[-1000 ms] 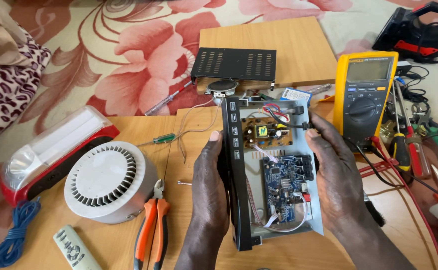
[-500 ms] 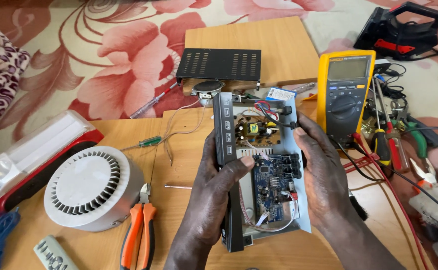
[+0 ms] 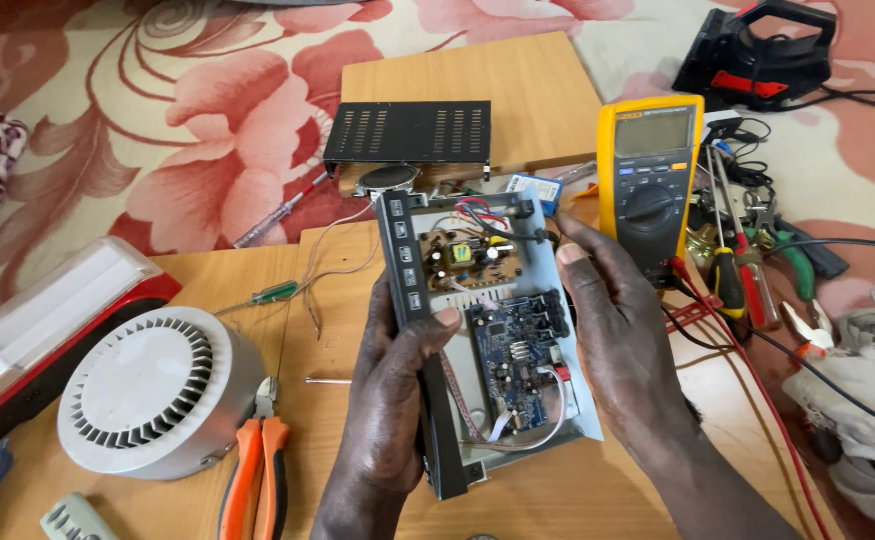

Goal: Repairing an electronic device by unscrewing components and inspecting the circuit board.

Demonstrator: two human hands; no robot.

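I hold an opened electronic box [image 3: 487, 345] over a wooden board, its lid off. Inside sit a tan power board [image 3: 467, 258] at the far end and a blue circuit board [image 3: 515, 350] nearer me. My left hand [image 3: 392, 390] grips the black front panel along the left side, thumb on its edge. My right hand [image 3: 622, 340] clasps the right wall of the box, fingers curled over its rim. Thin wires trail from the box to the left.
A yellow multimeter [image 3: 650, 185] stands right of the box, with screwdrivers [image 3: 732, 270] and pliers beyond. A black perforated cover [image 3: 407, 133] lies behind. A white round fan housing [image 3: 147, 390], orange-handled pliers [image 3: 252, 475] and a red lamp [image 3: 47, 320] lie left.
The box has stayed in both hands, with small shifts of grip. The view has drifted, so everything sits slightly left and lower than a second ago.
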